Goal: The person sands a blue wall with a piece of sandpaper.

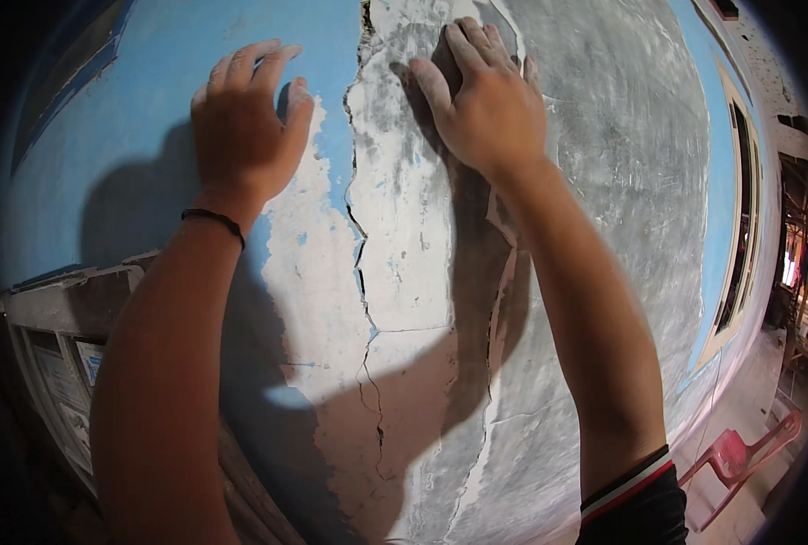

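Both my arms reach up to a cracked wall (404, 263), part blue paint, part bare whitish plaster, part grey render. My left hand (251, 113) is in front of the blue area, its fingers spread and a little bent, dusted white at the tips. It holds nothing; whether it touches the wall I cannot tell. Higher up to the right, my right hand (490, 95) lies against the whitish patch, fingers stretched out and dusty. A dark jagged crack (361, 263) runs down between the hands. Below my right hand, a second crack (495, 313) descends along the grey render's edge.
At the lower left stands a pale framed cabinet (54, 313) with panes. A framed window (738, 227) sits at the right end of the wall. Beyond it, a red plastic chair (731, 454) stands on the floor. A dark-framed opening (72, 77) is at the upper left.
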A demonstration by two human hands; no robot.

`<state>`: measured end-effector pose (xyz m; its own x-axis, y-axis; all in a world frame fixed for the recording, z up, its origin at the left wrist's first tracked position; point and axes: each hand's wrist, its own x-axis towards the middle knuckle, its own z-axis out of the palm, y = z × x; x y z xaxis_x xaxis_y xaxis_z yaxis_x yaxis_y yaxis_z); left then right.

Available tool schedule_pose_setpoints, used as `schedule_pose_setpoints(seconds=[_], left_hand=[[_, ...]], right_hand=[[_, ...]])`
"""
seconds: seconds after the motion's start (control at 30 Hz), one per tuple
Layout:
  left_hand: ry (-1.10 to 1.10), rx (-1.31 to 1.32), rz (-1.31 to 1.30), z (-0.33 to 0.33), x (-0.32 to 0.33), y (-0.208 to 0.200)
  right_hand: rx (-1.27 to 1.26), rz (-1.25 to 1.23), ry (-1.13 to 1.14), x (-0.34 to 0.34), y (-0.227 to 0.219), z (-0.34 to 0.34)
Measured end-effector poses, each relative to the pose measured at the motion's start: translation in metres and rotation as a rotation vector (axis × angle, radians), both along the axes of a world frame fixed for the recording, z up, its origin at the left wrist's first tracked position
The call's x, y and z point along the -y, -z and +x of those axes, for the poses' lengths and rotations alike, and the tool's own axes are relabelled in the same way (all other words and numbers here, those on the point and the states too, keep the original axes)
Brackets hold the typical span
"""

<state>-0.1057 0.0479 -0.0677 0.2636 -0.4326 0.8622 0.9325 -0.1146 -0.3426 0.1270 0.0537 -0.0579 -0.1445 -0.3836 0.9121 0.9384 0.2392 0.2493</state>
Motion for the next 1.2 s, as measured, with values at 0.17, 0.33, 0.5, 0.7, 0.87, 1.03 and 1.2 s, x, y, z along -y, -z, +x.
schedule_pose_setpoints(seconds=[0.17, 0.33, 0.5, 0.7, 0.87, 1.03, 1.2], left_hand=[[0.02, 0.022, 0.025, -0.004, -0.002, 0.003], [0.048, 0.034, 0.059, 0.005, 0.001, 0.001], [0.065, 0.011, -0.014, -0.007, -0.003, 0.004], [0.072, 0.008, 0.002, 0.004, -0.001, 0.003], [0.054, 0.021, -0.013, -0.001, 0.002, 0.005], [0.064, 0.043, -0.003, -0.002, 0.005, 0.005], [0.104, 0.023, -0.008, 0.006, 0.004, 0.006]], right_hand=[[0.03, 0.091, 0.176, 0.008, 0.029, 0.004], [0.014, 0.085, 0.216, 0.017, -0.012, 0.007], [0.077, 0.055, 0.067, 0.009, 0.024, -0.001], [0.053, 0.04, 0.11, 0.011, 0.005, 0.003], [0.016, 0.02, 0.031, 0.012, 0.028, -0.009], [0.068, -0.035, 0.088, 0.018, 0.039, -0.002], [-0.018, -0.028, 0.122, 0.017, 0.002, 0.001]])
